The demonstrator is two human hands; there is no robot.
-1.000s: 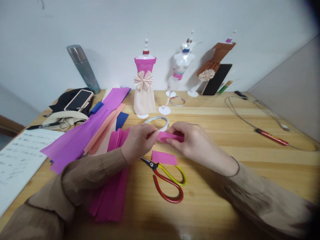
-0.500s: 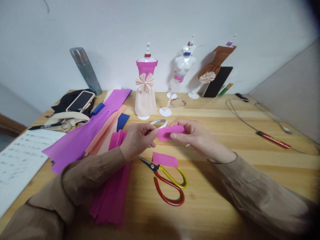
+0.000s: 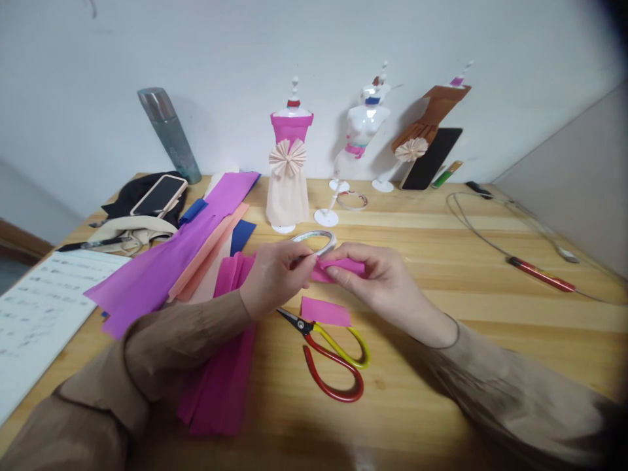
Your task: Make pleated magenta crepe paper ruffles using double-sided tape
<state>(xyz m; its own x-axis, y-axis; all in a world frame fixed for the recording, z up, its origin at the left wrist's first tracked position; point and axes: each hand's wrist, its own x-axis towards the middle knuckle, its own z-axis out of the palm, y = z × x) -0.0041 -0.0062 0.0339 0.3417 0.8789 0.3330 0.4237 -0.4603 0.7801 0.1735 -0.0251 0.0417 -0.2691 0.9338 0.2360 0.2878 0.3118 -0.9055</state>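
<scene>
A small pink strip of crepe paper [image 3: 354, 265] is pinched between both my hands over the middle of the table. My left hand [image 3: 275, 275] is closed on its left end, thumb against fingers. The thumb and fingers of my right hand [image 3: 387, 281] grip the strip farther right, covering part of it. Just behind the fingers lies a roll of white tape [image 3: 328, 241]. Below the hands, a second pink paper rectangle [image 3: 326, 311] rests beside scissors [image 3: 338, 394] with one red and one yellow handle, their blades slightly under the left wrist.
Small mannequins, one in a pink and cream paper dress [image 3: 288, 190], stand along the wall. Coloured crepe sheets [image 3: 161, 268], a phone [image 3: 159, 195], a bottle [image 3: 171, 137] and a written sheet [image 3: 44, 307] occupy the left. A red corded tool [image 3: 540, 273] lies right.
My hands have come closer together on the pink strip. The right fingers have moved left and now press near the left fingertips; the strip looks more folded or tilted.
</scene>
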